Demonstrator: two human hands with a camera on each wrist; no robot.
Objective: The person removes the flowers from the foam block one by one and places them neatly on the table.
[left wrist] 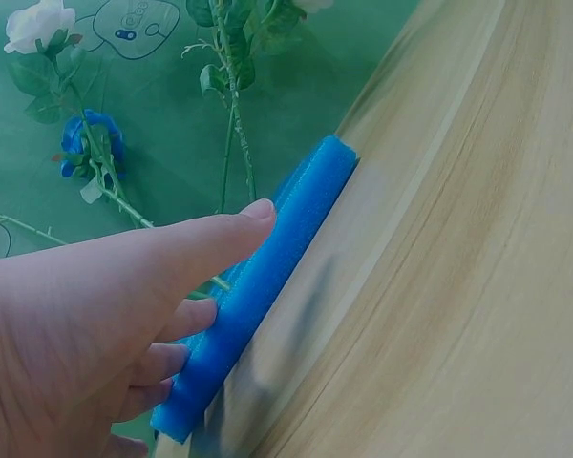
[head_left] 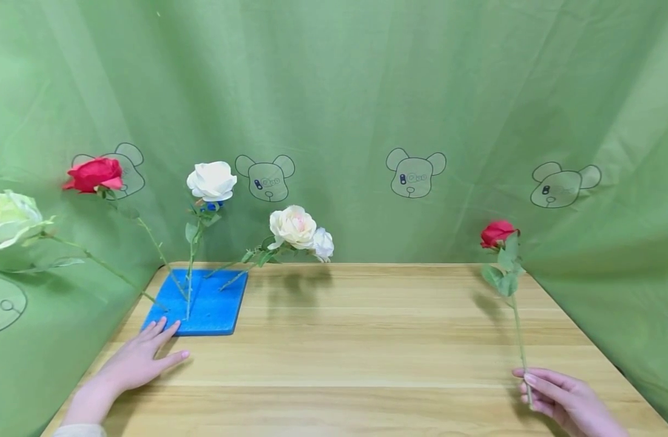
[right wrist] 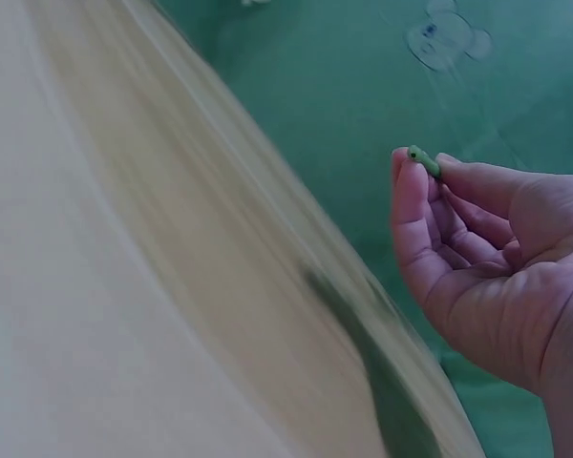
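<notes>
On the right, my right hand [head_left: 571, 400] pinches an artificial red rose [head_left: 499, 234] low on its stem, between thumb and fingers, bloom upright. The right wrist view shows the cut green stem end [right wrist: 422, 159] poking out of that pinch. Over at the left, the spread, straight fingers of my left hand [head_left: 134, 367] rest at the near edge of a blue foam board [head_left: 219, 318]. Its thumb lies apart from the other fingers. Stuck in the board are a white rose [head_left: 212, 181], another red rose [head_left: 96, 175], a pale green flower [head_left: 11, 217] and a cream flower [head_left: 292, 226] leaning right.
A blue flower [head_left: 213, 206] is partly hidden behind the white rose, and a small white bloom [head_left: 323, 244] sits beside the cream one. The board lies at the far left of a wooden table [head_left: 366, 340]. Green curtains [head_left: 334, 91] with bear faces enclose it.
</notes>
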